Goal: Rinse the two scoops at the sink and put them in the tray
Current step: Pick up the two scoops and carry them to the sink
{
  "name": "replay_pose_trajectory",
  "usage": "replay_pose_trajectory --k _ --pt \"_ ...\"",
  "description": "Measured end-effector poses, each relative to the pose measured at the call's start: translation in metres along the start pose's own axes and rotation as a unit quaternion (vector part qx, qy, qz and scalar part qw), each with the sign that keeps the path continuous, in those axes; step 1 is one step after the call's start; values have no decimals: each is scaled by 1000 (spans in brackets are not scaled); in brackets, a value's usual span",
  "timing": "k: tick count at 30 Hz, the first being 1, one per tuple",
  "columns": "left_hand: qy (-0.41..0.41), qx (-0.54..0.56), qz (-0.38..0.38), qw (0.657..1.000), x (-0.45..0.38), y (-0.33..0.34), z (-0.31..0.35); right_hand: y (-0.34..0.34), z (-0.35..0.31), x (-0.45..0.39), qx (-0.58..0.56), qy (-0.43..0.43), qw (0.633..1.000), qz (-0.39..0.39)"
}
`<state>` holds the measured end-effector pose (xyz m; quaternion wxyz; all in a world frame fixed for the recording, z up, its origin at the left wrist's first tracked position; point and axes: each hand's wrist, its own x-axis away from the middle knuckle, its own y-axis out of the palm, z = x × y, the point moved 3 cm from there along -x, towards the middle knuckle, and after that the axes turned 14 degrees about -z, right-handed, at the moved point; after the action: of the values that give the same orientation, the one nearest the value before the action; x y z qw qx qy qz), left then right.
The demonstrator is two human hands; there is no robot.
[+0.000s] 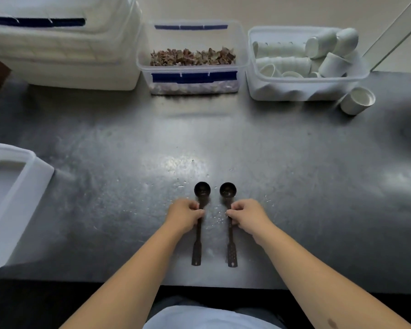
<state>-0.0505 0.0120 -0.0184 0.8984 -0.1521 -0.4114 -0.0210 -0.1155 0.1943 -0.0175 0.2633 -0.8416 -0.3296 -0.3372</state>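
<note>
Fingers [197,211] of each hand pinch a black scoop's [201,189] handle mid-length, bowls ahead, likely for lifting both off the wet table [105,162].

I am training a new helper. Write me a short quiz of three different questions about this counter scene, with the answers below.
1. True or false: the two dark long-handled plastic scoops lie side by side on the grey wet counter, bowls pointing away from the person.
2. Which holds the brown dried pieces? A) the clear plastic box with blue clips B) the clear tub of small white cups C) the white tray at the left edge
3. Fill in: the left hand and right hand each grip a scoop by its ____.

Key: 1 true; 2 A; 3 handle.
</note>
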Motion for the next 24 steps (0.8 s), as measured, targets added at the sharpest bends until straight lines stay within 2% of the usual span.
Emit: replay_pose_trajectory --k 2,6,10,14,19,24 --pt "8 86 -17 996 15 2 0 -5 2 10 -60 -4 997 -41" --pt "38 199 -29 979 56 8 8 -14 -1 35 -94 -27 991 -95" --pt "63 230 0 971 94 18 10 -13 -15 61 -86 -66 985 -132" --pt "75 259 55 961 127 29 -3 3 -27 75 -66 -90 978 -175" --pt "68 333 131 931 178 38 -46 52 -47 91 -11 -119 959 -256" --pt "59 405 228 883 241 35 -102 125 -63 114 71 -146 935 -317"
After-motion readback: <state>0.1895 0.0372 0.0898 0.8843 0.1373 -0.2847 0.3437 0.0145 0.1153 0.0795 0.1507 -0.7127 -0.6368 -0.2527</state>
